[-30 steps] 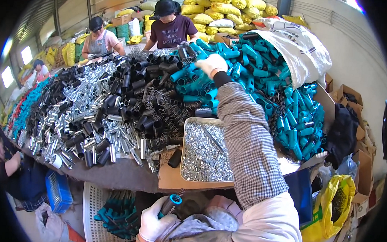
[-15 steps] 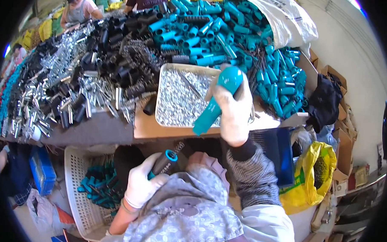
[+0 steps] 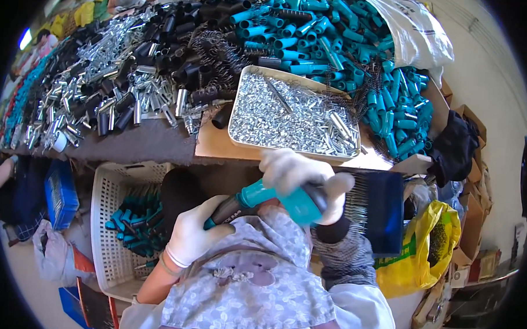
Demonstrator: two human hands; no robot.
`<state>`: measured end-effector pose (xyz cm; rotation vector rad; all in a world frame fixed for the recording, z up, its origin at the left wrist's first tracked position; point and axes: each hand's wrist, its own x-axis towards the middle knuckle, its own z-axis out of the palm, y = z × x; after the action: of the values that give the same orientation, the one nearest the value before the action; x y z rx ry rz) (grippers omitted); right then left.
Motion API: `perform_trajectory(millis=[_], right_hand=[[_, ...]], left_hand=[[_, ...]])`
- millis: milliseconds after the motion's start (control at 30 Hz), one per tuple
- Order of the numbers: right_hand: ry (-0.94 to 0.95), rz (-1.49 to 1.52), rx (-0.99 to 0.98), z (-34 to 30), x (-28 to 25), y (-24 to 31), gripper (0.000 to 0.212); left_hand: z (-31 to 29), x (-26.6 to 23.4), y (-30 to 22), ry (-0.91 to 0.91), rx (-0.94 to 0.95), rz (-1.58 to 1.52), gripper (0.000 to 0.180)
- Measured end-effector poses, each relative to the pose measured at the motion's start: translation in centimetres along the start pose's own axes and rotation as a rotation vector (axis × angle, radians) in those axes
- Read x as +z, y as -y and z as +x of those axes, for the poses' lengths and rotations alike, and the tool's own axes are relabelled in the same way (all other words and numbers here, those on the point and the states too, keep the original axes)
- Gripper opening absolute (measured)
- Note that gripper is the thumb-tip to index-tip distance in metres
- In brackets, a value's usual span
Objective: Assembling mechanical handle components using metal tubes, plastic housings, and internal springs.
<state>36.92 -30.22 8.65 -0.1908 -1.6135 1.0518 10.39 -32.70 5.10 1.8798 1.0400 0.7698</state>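
In front of my apron, my gloved left hand [image 3: 194,234] is closed around a dark grip with teal ends [image 3: 223,213], tilted up to the right. My gloved right hand [image 3: 298,172], partly smeared by motion, grips a teal plastic handle part [image 3: 300,206] from above. The narrow end of this handle part meets the upper end of the dark grip, so the two line up. How deep one sits in the other is hidden. Just beyond my right hand lies a shallow tray [image 3: 293,151] of small silvery metal pieces, with a thin dark rod [image 3: 277,95] on top.
Teal handle parts [image 3: 314,53] heap behind the tray, with a white sack [image 3: 419,36] at right. Black tubes, springs and metal pins [image 3: 144,91] cover the table's left. Below stand a white basket [image 3: 102,217] with teal pieces, a dark blue bin [image 3: 383,215] and a yellow bag [image 3: 426,251].
My right hand has come down and toward me from over the tray, bringing the teal handle part against the dark grip. The spring seen at the grip's end no longer shows.
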Motion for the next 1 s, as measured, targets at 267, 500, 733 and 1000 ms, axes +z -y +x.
perform_trajectory(millis=[267,500,733,1000], right_hand=[[0.12,-0.133,0.995,-2.4,1.3,2.1,0.07],[0.555,-1.277,-0.216,-2.5,3.4,0.7,0.037],[0.738,-1.154,-0.519,-1.7,2.6,0.9,0.043],[0.585,-1.222,-0.308,-3.3,3.4,0.5,0.045]], left_hand=[[-0.3,-4.0,0.8,0.258,0.087,0.229,0.056],[0.9,-5.7,1.8,0.736,-0.406,-0.141,0.041],[0.8,-5.3,2.7,1.013,-0.513,-0.382,0.043],[0.9,-5.9,0.6,0.904,-0.431,-0.169,0.049]])
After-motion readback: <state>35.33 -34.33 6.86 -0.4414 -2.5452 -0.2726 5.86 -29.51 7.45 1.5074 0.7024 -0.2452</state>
